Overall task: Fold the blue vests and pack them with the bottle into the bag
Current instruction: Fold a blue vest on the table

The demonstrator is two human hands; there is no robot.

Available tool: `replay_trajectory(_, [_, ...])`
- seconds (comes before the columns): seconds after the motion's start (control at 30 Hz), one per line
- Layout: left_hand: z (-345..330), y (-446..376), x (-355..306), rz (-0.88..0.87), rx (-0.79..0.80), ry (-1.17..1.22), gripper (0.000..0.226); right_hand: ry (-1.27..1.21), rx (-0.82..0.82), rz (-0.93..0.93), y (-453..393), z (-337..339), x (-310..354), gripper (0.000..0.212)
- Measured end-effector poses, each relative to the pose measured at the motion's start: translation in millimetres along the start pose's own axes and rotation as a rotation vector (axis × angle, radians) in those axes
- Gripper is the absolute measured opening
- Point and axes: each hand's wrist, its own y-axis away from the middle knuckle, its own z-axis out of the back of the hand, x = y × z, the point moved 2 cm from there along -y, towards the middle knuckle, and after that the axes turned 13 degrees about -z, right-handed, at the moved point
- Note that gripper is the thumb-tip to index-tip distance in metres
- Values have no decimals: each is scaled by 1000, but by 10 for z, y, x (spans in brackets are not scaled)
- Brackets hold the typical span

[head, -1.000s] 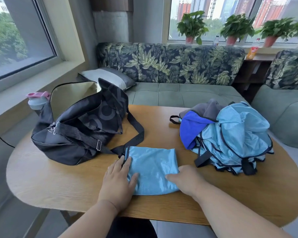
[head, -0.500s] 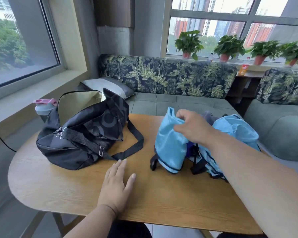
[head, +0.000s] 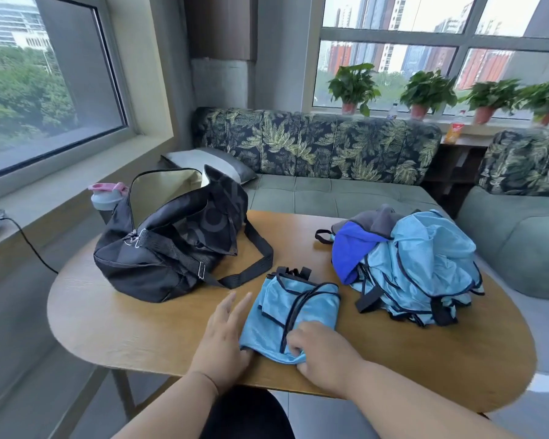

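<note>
A light blue vest (head: 293, 307) lies crumpled on the worktop (head: 146, 324), just in front of the black bag (head: 171, 248) and near the front edge. The right hand (head: 322, 351) rests on the near corner of this vest, and its fingers (head: 295, 343) are curled into the cloth, so they seem to pinch the hem. The left hand (head: 224, 339) lies flat on the worktop, touching the left edge of the vest, with its fingers (head: 235, 307) straight and a little spread.

To the right of the bag, well apart from it, is a pile of more blue vests (head: 419, 267), not yet folded, with one darker blue piece on its left side. The bag stands open, its zip mouth turned up. The bottle (head: 107, 198), with a pink lid, stands behind the left end of the bag, half hidden by it.

I judge that the step in hand is the start of folding this vest. The next move needs the cloth first pulled flat and the black straps tucked in, then one clean fold, both hands working together.
</note>
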Motion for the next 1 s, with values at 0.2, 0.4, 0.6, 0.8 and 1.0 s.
replay_trajectory(0.2, [-50, 144, 43, -106, 59, -59, 33, -107, -99, -26, 273, -117, -80, 35])
replay_trajectory(0.4, [43, 302, -25, -87, -23, -17, 40, -201, -99, -97, 381, -150, -179, 32])
replay_trajectory(0.6, [291, 361, -176, 28, -54, 151, 19, -499, 0, -165, 492, -68, -176, 17])
replay_trajectory(0.8, [385, 158, -270, 174, -103, 385, 17, -886, 77, -337, 381, 83, -216, 19])
replay_trajectory(1.0, [157, -228, -160, 329, -66, 311, 33, -952, -34, -472, 65, 61, -365, 17])
